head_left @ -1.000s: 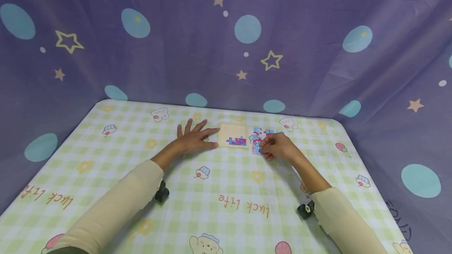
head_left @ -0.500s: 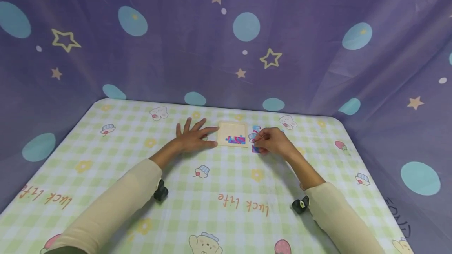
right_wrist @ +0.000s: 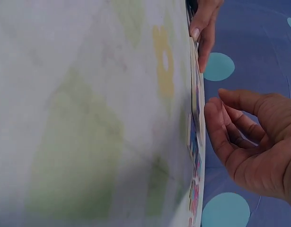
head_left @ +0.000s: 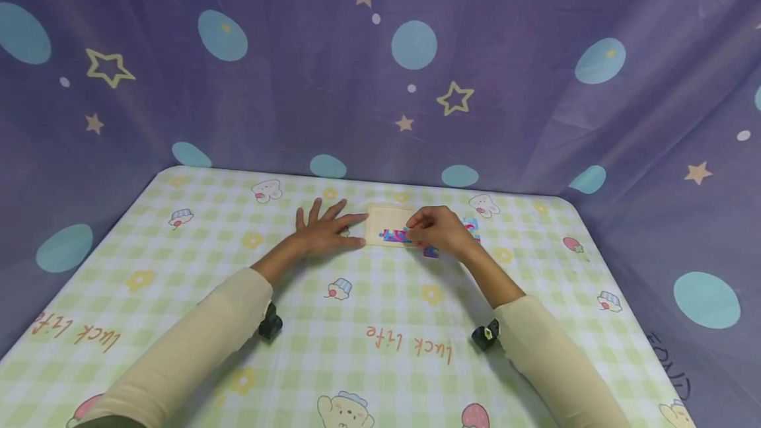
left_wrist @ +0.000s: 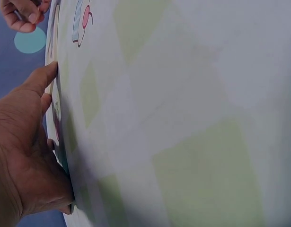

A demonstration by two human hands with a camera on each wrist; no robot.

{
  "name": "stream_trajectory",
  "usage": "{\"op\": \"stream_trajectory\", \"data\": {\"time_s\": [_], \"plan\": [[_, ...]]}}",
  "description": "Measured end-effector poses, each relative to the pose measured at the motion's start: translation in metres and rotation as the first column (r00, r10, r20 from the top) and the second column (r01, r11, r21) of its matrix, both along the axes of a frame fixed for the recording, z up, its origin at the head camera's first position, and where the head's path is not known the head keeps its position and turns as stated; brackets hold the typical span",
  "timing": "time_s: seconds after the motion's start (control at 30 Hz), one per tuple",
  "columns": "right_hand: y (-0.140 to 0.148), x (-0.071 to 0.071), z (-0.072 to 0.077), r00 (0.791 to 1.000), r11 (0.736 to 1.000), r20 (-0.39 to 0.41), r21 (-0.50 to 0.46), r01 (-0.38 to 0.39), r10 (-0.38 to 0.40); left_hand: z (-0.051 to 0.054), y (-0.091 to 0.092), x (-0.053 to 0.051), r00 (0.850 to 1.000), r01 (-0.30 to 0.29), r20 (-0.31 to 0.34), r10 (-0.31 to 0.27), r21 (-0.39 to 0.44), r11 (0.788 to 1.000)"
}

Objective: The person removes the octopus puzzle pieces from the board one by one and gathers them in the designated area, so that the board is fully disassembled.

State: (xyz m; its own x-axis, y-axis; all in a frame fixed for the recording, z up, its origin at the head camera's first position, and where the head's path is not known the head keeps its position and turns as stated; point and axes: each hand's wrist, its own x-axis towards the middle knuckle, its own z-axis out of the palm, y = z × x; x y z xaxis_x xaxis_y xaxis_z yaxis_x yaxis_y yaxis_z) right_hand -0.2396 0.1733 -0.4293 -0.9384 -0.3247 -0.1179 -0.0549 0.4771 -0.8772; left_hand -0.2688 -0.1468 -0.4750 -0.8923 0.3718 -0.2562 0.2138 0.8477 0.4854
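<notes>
A shallow square wooden puzzle tray [head_left: 385,216] lies near the far side of the table. Joined pink and blue puzzle pieces [head_left: 392,236] fill part of its near right area. My left hand [head_left: 319,238] is spread, with thumb and index fingertips against the tray's left edge. Over the tray's right side is my right hand [head_left: 442,230], thumb and index finger drawn together in a pinch. What they hold looks like a small puzzle piece, mostly hidden by the fingers. In the right wrist view, the right hand [right_wrist: 259,137] is just above the tray [right_wrist: 195,85].
Loose puzzle pieces lie right of the tray, including a blue piece [head_left: 431,252] below the right hand and a cluster [head_left: 472,226] behind it. A checked tablecloth [head_left: 285,375] covers the table. A purple curtain [head_left: 505,150] hangs beyond its far edge.
My right hand has moved left, from the loose pieces to over the tray's right side. My left hand stays at the tray's left edge.
</notes>
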Motion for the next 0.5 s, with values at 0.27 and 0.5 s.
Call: {"op": "stream_trajectory", "data": {"time_s": [0.27,0.5], "plan": [[-0.010,-0.007,-0.003,0.999,0.999,-0.033,0.032,-0.025,0.026,0.000,0.001,0.001,1.000,-0.001,0.002,0.001,-0.006,1.000],[-0.013,-0.013,-0.003,0.996,0.993,-0.063,0.105,-0.052,0.059,0.001,0.002,0.000,1.000,-0.007,0.003,0.007,-0.013,1.000]]}}
